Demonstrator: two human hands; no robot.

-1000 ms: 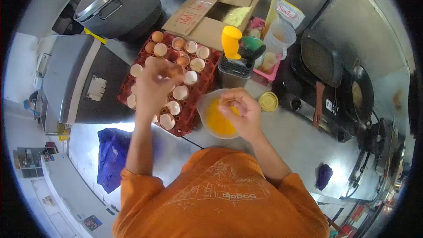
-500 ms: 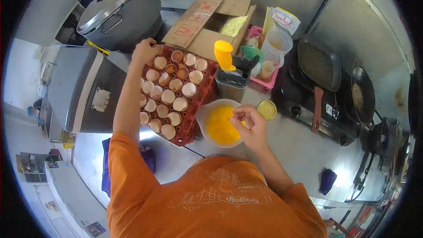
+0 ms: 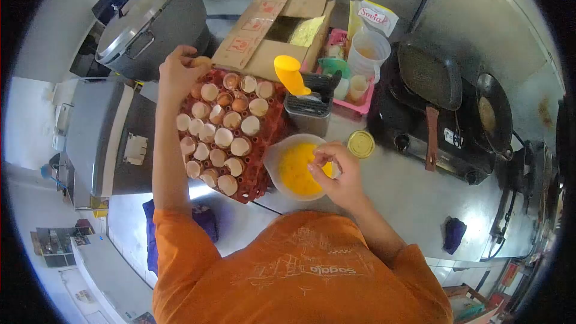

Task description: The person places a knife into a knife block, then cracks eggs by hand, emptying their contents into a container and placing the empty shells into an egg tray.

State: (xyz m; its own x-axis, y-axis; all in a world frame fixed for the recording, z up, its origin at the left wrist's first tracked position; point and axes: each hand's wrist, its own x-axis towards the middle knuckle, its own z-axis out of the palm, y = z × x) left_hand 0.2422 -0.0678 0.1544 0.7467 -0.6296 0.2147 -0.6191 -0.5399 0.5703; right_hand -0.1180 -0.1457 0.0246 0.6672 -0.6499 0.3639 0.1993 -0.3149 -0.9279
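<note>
My left hand (image 3: 179, 73) is at the far left corner of the red egg tray (image 3: 271, 117), its fingers and thumb closed round a brownish egg (image 3: 203, 61). I cannot tell whether that egg is whole. Many cracked, pale eggshells (image 3: 224, 138) sit in the tray's cups. Above the right side of a white bowl (image 3: 274, 174) with yellow beaten egg (image 3: 297, 168) hovers my right hand (image 3: 341, 171). Its thumb and fingertips are pinched together, and whatever may be between them is hidden.
A cardboard box (image 3: 243, 45) and a large pot (image 3: 153, 30) stand behind the tray. Near the bowl are a dark container (image 3: 309, 111) with a yellow-handled tool (image 3: 289, 72) and a round lid (image 3: 360, 144). Pans (image 3: 429, 72) rest on the stove (image 3: 447, 150) at right.
My left hand has lifted slightly to the left at the tray's corner, and the egg now shows in its fingers. My right hand stays pinched over the bowl. The view has shifted a little.
</note>
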